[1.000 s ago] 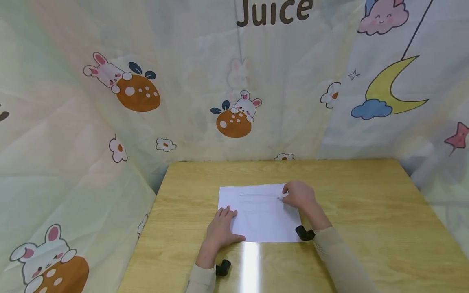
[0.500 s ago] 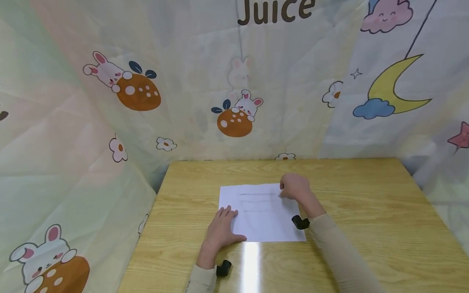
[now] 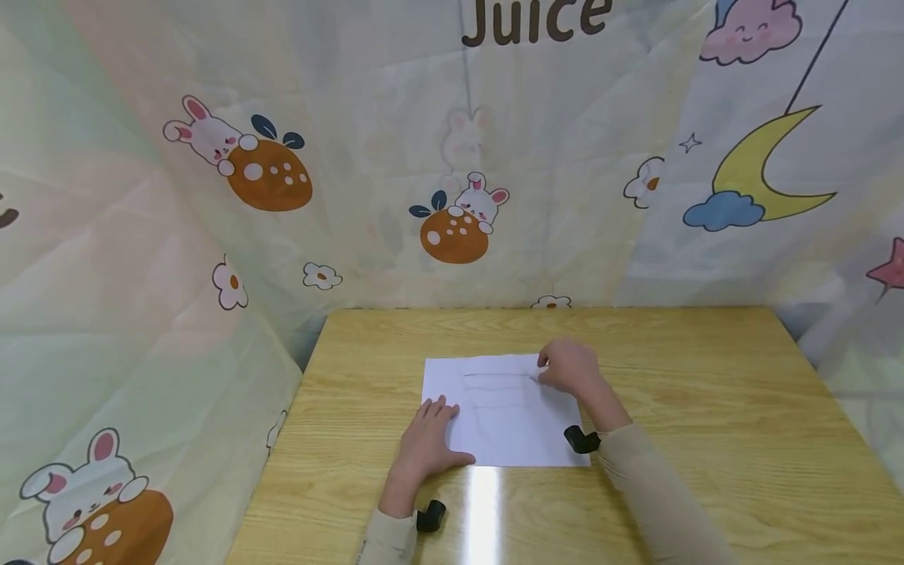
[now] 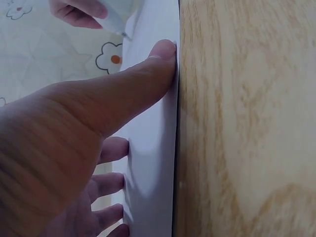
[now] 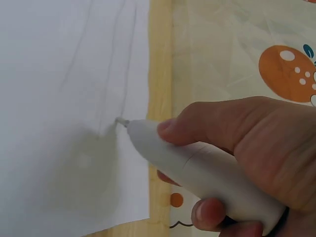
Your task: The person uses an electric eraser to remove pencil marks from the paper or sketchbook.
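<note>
Nearest you, beige fabric sleeves (image 3: pixel 660 498) cover both your forearms, with a small, angular black fitting (image 3: pixel 431 516) at your left wrist and a matching one at your right. Your left hand (image 3: pixel 421 441) lies with its fingers straight and spread, gripping nothing, its fingertips resting on the left side of the paper (image 3: pixel 508 435) and its thumb stretched along the near edge. That paper is a smooth, thin white rectangle, flat on the table (image 3: pixel 706 377), which has a yellowish wood grain and a glossy streak of reflected light close to you. Thin, slightly wavy pencil-grey lines (image 3: pixel 498 374) run side to side across the sheet, the farthest the darkest. Over its far right part, your right hand (image 3: pixel 570 367) has thumb and fingers curled round a white tool (image 5: pixel 197 170), a smooth, fat, rounded barrel tapering to a narrow tip at the paper, beside the line ends. Beyond the table hangs creased, pale cloth (image 3: pixel 565 243), printed with rabbits, spotted orange fruit, flowers and a yellow crescent moon.
</note>
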`<state>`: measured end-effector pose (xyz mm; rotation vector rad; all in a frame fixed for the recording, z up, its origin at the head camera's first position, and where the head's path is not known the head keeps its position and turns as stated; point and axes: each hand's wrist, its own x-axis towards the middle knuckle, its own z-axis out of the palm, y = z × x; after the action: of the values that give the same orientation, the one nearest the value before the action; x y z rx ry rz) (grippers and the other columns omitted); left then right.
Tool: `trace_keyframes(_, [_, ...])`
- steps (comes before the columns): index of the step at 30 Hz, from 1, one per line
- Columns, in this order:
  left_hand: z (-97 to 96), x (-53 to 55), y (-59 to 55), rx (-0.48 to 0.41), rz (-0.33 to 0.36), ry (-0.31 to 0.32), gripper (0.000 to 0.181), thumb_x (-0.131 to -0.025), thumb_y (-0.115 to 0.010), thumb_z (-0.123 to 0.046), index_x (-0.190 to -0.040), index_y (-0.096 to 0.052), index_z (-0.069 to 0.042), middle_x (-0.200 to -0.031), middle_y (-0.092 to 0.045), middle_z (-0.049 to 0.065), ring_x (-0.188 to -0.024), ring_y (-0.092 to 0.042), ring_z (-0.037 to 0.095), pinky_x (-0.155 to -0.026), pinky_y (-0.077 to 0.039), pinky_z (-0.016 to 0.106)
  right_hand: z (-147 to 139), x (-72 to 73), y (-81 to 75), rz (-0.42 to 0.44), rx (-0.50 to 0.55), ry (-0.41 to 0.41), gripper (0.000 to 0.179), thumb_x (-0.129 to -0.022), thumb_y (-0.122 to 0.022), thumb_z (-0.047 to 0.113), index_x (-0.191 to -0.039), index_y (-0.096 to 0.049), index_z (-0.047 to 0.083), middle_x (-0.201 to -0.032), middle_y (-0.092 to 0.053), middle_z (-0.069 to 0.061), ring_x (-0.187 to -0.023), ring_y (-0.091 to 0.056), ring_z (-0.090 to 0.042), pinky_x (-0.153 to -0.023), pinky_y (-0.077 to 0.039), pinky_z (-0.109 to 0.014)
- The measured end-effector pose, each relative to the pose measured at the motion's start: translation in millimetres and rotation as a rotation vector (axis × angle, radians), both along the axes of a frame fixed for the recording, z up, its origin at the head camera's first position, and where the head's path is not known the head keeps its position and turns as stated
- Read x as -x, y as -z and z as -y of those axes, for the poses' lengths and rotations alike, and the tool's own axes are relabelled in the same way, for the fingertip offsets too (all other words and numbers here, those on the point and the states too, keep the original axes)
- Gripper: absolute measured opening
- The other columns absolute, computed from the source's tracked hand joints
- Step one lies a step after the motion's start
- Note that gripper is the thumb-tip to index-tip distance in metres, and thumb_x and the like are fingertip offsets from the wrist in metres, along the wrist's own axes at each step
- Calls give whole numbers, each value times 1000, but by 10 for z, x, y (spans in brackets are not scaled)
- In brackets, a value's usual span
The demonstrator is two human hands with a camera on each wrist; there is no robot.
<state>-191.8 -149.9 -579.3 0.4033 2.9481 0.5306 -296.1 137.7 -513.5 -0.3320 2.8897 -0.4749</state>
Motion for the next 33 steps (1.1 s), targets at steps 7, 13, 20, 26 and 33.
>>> trace_keyframes(7, [3,9,2,6,-12,4,93,-66,-81,-61,-138,-54,-10,-150,-38,17,-138,-30,40,-106,-34,51,-40,-53,92,-39,62,28,19,-80,-74,20,-96,-76,12,-99,-70,-4,-73,-59,-17,-53,-48,-33])
trace_keyframes(13, [-6,-5,-16,-5,3,3,92,-66,-81,-60,-138,-53,-9,-150,-37,17,-139,-29,40,-107,-33,52,-104,-98,143,-47,59,42,20,-80,-74,22,-98,-76,13,-98,-70,-5,-74,-59,-17,-55,-48,-34])
trace_keyframes(20, [-6,-6,-7,-4,-4,6,92,-66,-81,-60,-139,-53,-10,-150,-38,17,-139,-29,39,-107,-33,51,-164,-97,187,-61,69,37,20,-80,-74,23,-97,-76,13,-98,-70,-5,-75,-59,-18,-55,-48,-33])
trace_keyframes(26, [-6,16,-7,-3,-3,10,93,-66,-80,-62,-139,-53,-11,-151,-37,16,-139,-28,39,-107,-33,51,-190,-75,187,-67,61,30,21,-81,-73,23,-100,-76,13,-101,-70,-6,-79,-61,-20,-57,-49,-35])
trace_keyframes(33, [13,-16,-16,8,7,2,92,-66,-82,-59,-139,-53,-11,-151,-37,16,-139,-29,39,-106,-34,51,-176,-113,157,-57,57,31,20,-81,-75,23,-99,-76,13,-100,-70,-6,-81,-62,-21,-59,-50,-35])
